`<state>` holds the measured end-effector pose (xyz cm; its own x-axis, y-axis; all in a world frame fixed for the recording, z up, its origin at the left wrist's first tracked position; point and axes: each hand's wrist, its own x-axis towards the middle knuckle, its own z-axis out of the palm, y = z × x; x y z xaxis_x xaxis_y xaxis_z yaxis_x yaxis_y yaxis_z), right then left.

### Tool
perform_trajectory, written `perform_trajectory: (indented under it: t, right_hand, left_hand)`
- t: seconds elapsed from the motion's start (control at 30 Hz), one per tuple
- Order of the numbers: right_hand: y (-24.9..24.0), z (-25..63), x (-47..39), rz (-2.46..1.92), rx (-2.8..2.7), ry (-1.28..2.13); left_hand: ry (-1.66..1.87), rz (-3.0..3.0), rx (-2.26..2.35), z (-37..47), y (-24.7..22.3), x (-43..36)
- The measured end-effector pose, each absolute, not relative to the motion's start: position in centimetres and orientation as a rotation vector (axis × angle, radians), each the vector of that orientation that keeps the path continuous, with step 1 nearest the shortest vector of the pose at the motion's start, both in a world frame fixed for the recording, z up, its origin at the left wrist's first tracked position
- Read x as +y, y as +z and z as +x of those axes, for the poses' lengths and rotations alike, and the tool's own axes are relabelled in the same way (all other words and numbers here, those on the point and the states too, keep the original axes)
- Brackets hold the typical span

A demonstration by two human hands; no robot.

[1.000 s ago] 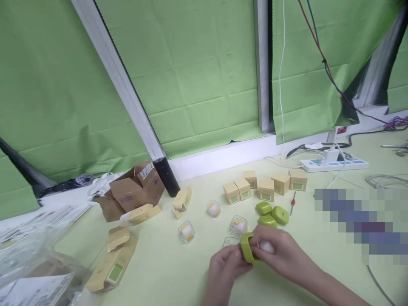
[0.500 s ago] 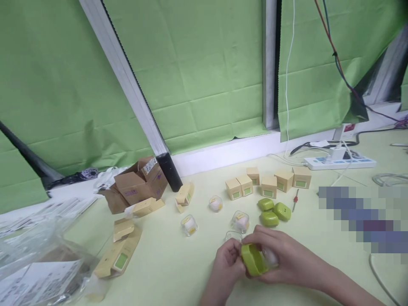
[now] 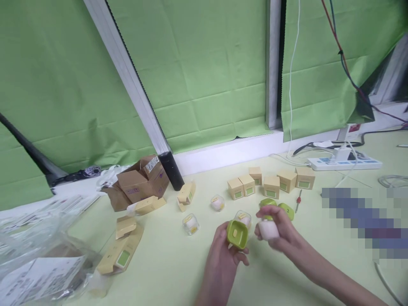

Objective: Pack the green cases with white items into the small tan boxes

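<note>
My left hand holds a green square cup-like case, its open side facing up toward the camera. Between the fingers of my right hand is a whitish-pink rounded piece, slightly blurred. Green cases lie just behind my right hand, partly covered by it. A clear container with a pinkish piece inside stands right behind the green case. Two more clear containers sit farther left, one toward the back and one nearer.
Several small cardboard boxes stand at the back, beside a red-handled screwdriver. Opened packaging, a brown carton, a black cylinder and plastic bags occupy the left. A power strip lies back right.
My hands have moved apart. The green case stays in my left hand, now turned with its opening up, while my right hand has drawn the whitish-pink piece away to the right.
</note>
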<state>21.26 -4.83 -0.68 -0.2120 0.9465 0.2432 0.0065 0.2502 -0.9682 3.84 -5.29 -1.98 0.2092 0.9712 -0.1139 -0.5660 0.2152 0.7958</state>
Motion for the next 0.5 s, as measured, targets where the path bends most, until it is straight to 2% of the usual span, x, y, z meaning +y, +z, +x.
perform_trajectory:
  t: [0.17, 0.33, 0.5]
  right_hand:
    - [0.2, 21.8, -4.0, -0.913, -1.235, 1.268]
    - [-0.1, 21.9, -3.9, -0.905, -1.369, 1.378]
    - [-0.8, 21.8, -4.4, -0.970, -1.674, 0.868]
  left_hand:
    - [1.085, 0.608, 0.656, 3.6, -1.9, -5.5]
    - [1.000, 0.598, 0.612, 4.3, -2.0, -5.7]
    - [0.954, 0.571, 0.605, 4.8, -2.7, -5.8]
